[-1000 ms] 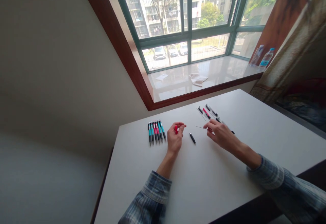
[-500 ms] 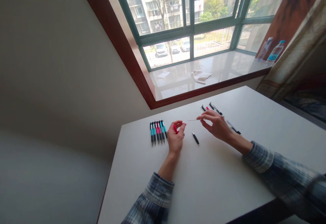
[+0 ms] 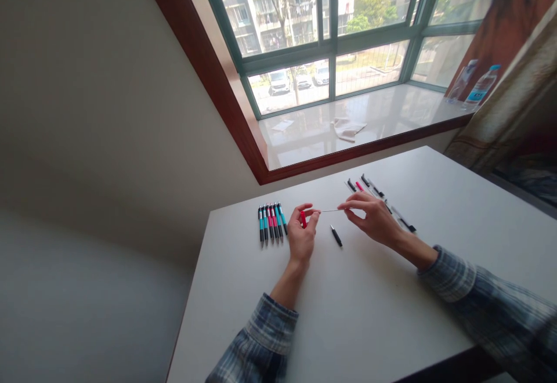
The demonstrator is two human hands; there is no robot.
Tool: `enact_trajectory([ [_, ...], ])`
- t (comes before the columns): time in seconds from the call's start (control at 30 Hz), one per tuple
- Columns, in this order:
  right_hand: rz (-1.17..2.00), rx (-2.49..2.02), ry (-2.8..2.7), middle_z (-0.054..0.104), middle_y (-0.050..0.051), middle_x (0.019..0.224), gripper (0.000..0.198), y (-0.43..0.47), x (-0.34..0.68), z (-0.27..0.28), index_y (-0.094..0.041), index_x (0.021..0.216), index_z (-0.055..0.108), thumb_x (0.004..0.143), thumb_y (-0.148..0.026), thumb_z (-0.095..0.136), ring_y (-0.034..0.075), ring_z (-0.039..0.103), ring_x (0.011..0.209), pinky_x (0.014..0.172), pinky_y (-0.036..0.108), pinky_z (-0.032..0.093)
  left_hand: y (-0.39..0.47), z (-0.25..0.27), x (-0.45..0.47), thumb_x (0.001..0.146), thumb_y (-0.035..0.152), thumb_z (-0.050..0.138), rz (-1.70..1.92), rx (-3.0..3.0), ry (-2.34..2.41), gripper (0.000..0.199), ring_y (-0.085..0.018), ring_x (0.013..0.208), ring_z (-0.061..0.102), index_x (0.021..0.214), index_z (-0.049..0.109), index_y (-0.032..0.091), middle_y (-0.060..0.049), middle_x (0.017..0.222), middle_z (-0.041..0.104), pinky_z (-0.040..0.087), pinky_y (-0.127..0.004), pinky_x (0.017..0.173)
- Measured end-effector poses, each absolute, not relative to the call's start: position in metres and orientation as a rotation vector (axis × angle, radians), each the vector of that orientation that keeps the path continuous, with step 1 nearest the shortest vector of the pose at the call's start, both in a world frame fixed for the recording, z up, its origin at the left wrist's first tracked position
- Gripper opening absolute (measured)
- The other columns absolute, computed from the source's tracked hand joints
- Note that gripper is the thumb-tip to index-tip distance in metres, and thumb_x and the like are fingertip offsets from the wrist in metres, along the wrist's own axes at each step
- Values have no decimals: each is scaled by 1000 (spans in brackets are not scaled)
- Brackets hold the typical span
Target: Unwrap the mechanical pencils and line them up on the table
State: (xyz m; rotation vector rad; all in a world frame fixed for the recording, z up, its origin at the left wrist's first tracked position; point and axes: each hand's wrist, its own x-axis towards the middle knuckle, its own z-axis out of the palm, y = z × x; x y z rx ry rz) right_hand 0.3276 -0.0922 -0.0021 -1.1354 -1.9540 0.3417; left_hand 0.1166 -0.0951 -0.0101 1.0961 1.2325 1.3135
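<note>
My left hand is closed around a red pen barrel, which stands up between the curled fingers. Its thumb and index fingertips are pinched together, touching the left end of a thin pen refill. At the refill's other end, my right hand pinches it between thumb and fingers, holding it roughly level above the table. Whether a tiny part such as a spring sits in the left pinch is too small to tell. Below the refill a black pen grip section with a pointed tip lies on the table.
A row of several teal and red click pens lies left of my left hand. Loose pen parts, including a black clip piece and a clear tube, lie behind and beside my right hand on the white table.
The refill's left end has come to my left fingertips, where a small gap showed before. Both hands otherwise keep their grips, and the view has shifted slightly.
</note>
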Motion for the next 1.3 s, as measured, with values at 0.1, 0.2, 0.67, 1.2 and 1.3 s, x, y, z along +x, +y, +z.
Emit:
enact_trajectory([
  [0.1, 352, -1134, -1956, 74, 6, 99, 24, -93, 327, -2, -28, 109, 79, 98, -22, 58, 23, 69, 92, 86, 39, 56, -95, -10, 116, 81, 42, 78, 1307, 1113, 1239, 42, -4, 51, 42, 114, 64, 20, -6, 98, 74, 32, -19, 47],
  [0.2, 351, -1120, -1956, 73, 6, 98, 24, -94, 327, -1, -27, 109, 79, 98, -21, 58, 23, 69, 91, 86, 38, 56, -96, -11, 116, 81, 43, 78, 1306, 1132, 1249, 42, -5, 53, 46, 114, 65, 20, -6, 99, 75, 34, -20, 48],
  [0.67, 375, -1052, -1980, 74, 6, 96, 25, -95, 324, 0, -26, 109, 78, 96, -14, 62, 20, 70, 86, 80, 35, 57, -94, -13, 115, 78, 40, 82, 1352, 1202, 1227, 44, -18, 83, 69, 113, 66, 21, -8, 97, 76, 48, -26, 65],
  [1.2, 542, -1059, -1933, 78, 5, 93, 16, -103, 315, 4, -25, 102, 78, 93, -19, 67, 20, 70, 83, 77, 36, 55, -100, 0, 119, 82, 37, 78, 1306, 1304, 1199, 42, -15, 78, 61, 119, 65, 20, -7, 99, 73, 43, -24, 65],
  [1.3, 593, -1109, -1853, 78, 4, 93, 14, -102, 317, 5, -24, 100, 78, 92, -22, 67, 20, 69, 80, 76, 36, 56, -100, -1, 119, 90, 39, 66, 1302, 1252, 1132, 32, -11, 68, 53, 115, 67, 20, -5, 100, 69, 39, -24, 60],
])
